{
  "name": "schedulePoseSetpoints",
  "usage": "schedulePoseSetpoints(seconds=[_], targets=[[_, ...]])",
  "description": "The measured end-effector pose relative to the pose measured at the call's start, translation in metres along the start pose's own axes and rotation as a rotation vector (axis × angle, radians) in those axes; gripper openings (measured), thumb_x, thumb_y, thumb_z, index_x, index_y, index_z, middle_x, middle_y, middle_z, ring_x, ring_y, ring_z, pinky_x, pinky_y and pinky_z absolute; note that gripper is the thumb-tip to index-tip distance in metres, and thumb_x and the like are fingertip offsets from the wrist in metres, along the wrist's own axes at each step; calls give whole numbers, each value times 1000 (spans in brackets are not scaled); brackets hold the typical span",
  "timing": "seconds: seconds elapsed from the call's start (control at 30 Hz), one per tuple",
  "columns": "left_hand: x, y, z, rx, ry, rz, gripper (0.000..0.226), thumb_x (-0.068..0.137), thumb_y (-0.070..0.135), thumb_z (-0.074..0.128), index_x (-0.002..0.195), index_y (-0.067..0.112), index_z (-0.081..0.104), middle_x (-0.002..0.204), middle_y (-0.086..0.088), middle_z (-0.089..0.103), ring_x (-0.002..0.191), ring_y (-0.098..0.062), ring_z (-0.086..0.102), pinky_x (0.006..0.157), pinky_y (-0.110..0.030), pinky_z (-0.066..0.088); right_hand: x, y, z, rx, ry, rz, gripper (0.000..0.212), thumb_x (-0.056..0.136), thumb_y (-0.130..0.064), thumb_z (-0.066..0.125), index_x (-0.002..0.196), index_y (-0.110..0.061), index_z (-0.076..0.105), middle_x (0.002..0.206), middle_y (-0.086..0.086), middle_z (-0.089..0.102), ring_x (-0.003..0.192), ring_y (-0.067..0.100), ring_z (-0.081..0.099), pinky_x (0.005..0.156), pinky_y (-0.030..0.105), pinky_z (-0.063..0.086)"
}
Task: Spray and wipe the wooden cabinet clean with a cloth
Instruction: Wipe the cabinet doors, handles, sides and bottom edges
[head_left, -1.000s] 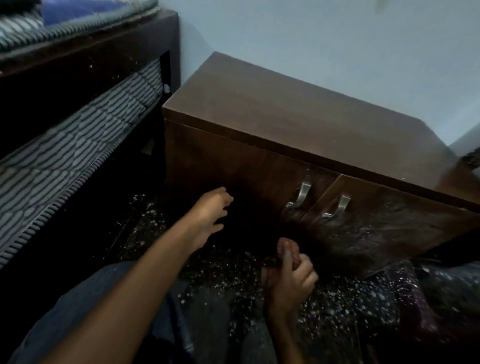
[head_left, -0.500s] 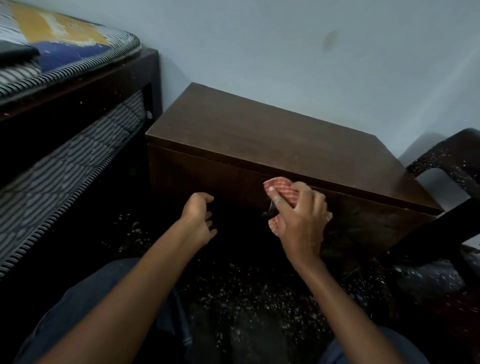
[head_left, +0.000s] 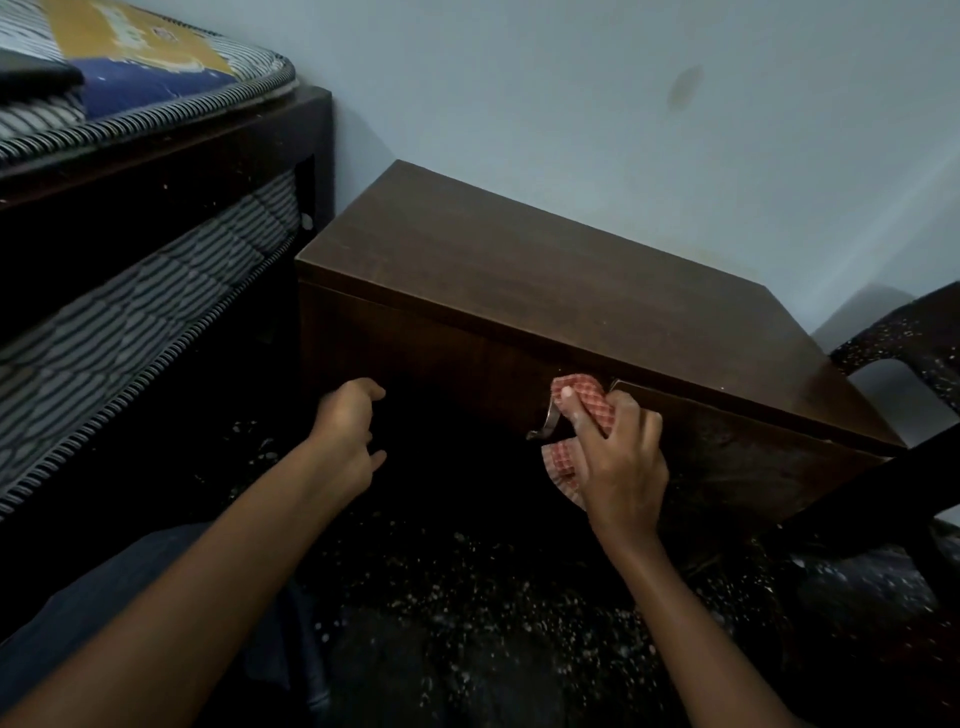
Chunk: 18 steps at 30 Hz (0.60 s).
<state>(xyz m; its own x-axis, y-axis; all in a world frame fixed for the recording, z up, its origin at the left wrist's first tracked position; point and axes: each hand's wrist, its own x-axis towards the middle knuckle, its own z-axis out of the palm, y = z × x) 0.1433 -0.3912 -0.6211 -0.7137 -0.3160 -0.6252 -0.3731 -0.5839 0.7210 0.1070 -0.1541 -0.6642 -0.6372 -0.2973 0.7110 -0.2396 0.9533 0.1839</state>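
A low dark wooden cabinet (head_left: 545, 280) stands against the pale wall, with two front doors. My right hand (head_left: 618, 457) grips a red-and-white checked cloth (head_left: 584, 402) and presses it on the front by a metal door handle (head_left: 545, 423). The right door stands slightly ajar. My left hand (head_left: 348, 431) hovers in front of the left door, fingers loosely curled, holding nothing. No spray bottle is in view.
A bed with a dark wooden frame (head_left: 171, 156) and striped mattresses (head_left: 130, 301) borders the cabinet on the left. A dark speckled chair (head_left: 904, 343) stands close on the right. The dark speckled floor (head_left: 493, 597) lies below, and my knees sit at the bottom.
My right hand rose with the cloth from near the floor up to the cabinet front by the handle. The view tilted upward; my left hand stayed about where it was.
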Motion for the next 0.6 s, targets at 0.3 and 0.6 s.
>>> schedulePoseSetpoints(seconds=[0.3,0.6], targets=[[2,-4,1,36,-87,29,39,93,14,41,132,16,45,142,-5,43,133,-26,36,99,-40,35,-6,-27,6,218,10,355,44,75,-3,71,114,-23,66,111,12,53,93,29,48,44,30,48],[7,5,-16,26,-54,36,38,94,15,42,131,16,47,143,-6,43,133,-25,37,103,-40,34,16,-50,10,75,49,-48,56,75,-7,72,127,-22,57,118,11,43,93,26,42,61,34,52]])
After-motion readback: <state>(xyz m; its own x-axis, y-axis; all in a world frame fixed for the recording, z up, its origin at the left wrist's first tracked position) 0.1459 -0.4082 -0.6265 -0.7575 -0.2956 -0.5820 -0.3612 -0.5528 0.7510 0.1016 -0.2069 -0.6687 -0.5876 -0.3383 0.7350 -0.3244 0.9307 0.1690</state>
